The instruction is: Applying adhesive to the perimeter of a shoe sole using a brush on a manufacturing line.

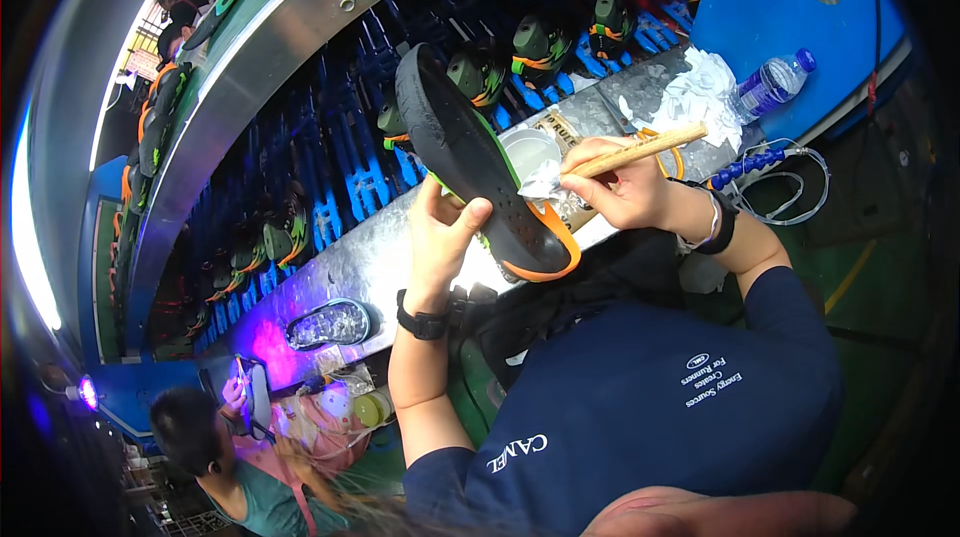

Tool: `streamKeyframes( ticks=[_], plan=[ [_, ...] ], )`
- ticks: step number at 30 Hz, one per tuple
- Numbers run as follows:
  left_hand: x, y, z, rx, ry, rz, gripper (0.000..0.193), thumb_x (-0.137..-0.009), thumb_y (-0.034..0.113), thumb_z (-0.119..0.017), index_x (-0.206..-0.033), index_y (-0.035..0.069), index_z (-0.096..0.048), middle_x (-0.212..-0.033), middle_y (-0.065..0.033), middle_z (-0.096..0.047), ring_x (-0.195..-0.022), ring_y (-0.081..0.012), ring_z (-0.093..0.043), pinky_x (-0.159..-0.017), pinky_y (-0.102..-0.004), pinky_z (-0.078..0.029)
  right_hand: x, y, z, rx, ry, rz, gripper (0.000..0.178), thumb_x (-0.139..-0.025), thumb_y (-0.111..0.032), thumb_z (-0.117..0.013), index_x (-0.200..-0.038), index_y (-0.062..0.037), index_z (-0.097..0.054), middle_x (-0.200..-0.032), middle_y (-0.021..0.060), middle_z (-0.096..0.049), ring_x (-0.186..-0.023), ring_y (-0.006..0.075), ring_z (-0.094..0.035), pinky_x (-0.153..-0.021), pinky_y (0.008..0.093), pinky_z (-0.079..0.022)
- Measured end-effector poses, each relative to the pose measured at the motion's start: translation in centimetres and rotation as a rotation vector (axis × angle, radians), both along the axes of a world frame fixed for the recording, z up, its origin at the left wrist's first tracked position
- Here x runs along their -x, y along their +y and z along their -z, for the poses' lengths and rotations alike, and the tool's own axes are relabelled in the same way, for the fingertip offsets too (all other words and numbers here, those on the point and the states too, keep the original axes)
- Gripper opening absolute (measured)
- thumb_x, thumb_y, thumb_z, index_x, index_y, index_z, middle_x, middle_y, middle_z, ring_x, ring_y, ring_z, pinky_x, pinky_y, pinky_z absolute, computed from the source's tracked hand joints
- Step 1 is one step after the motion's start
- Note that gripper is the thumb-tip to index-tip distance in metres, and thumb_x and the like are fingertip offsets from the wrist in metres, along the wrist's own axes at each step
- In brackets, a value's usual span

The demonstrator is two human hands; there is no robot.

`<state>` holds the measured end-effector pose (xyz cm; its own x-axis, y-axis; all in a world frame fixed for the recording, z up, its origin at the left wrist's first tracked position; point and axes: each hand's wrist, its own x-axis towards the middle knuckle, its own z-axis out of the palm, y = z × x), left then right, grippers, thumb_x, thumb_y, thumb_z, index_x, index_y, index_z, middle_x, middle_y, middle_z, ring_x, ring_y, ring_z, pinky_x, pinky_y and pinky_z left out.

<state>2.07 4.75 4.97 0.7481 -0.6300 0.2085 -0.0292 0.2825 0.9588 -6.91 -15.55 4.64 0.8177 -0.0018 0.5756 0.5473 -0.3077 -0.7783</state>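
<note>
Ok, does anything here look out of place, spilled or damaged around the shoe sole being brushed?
Nothing looks spilled or damaged. The left hand holds the black sole tilted up, and the right hand holds the wooden-handled brush at its edge. Only oddity: a plastic water bottle lies on its side beside crumpled white paper.

Sole [470, 162] left of brush [640, 150]; bottle [768, 85] behind, perhaps on bench [330, 267].

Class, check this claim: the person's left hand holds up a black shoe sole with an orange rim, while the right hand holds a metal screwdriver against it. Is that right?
Not quite. In the head view the right hand holds a wooden-handled brush, not a screwdriver. The left hand does hold the black, orange-rimmed sole.
</note>
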Motion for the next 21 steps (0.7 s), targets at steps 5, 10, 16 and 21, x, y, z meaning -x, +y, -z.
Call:
streamKeyframes(
  ticks=[5,10,16,21],
  plan=[
    [0.5,-0.1,-0.1,-0.011,0.047,0.053,0.053,-0.073,0.019,-0.066,-0.113,0.0,-0.039,-0.099,-0.0107,-0.054,-0.087,-0.0183,-0.055,-0.074,-0.0297,-0.046,-0.9,-0.4,-0.7,0.041,-0.098,0.1,0.007,-0.072,0.004,-0.056,-0.078,0.0014,-0.054,-0.069,0.0075,-0.053,-0.056,0.0131,-0.049,-0.05,0.0228,-0.038],
    [1.1,-0.1,0.1,-0.044,0.061,0.091,0.053,-0.073,0.017,-0.066,-0.114,-0.001,-0.039,-0.1,-0.0104,-0.054,-0.088,-0.0182,-0.054,-0.076,-0.0301,-0.046,-1.7,-0.9,-1.4,0.05,-0.102,0.135,0.007,-0.072,0.003,-0.056,-0.079,0.0012,-0.054,-0.069,0.0068,-0.053,-0.058,0.0119,-0.048,-0.051,0.0222,-0.038],
    [1.3,-0.3,-0.3,-0.048,0.078,0.136,0.052,-0.074,0.013,-0.064,-0.116,-0.001,-0.037,-0.1,-0.0105,-0.054,-0.087,-0.0177,-0.055,-0.075,-0.0295,-0.047,-3.0,-1.3,-2.1,0.069,-0.228,0.165,0.009,-0.072,0.003,-0.056,-0.081,0.0023,-0.054,-0.068,0.0065,-0.053,-0.056,0.0109,-0.047,-0.049,0.022,-0.037],
    [1.1,-0.3,-0.5,-0.062,0.088,0.148,0.051,-0.074,0.013,-0.064,-0.116,-0.001,-0.037,-0.1,-0.0101,-0.054,-0.086,-0.0176,-0.055,-0.075,-0.0291,-0.047,-3.2,-1.5,-2.1,0.084,-0.264,0.17,0.009,-0.072,0.002,-0.057,-0.081,0.0027,-0.055,-0.068,0.0078,-0.054,-0.056,0.0117,-0.049,-0.049,0.0223,-0.038]
  ],
)
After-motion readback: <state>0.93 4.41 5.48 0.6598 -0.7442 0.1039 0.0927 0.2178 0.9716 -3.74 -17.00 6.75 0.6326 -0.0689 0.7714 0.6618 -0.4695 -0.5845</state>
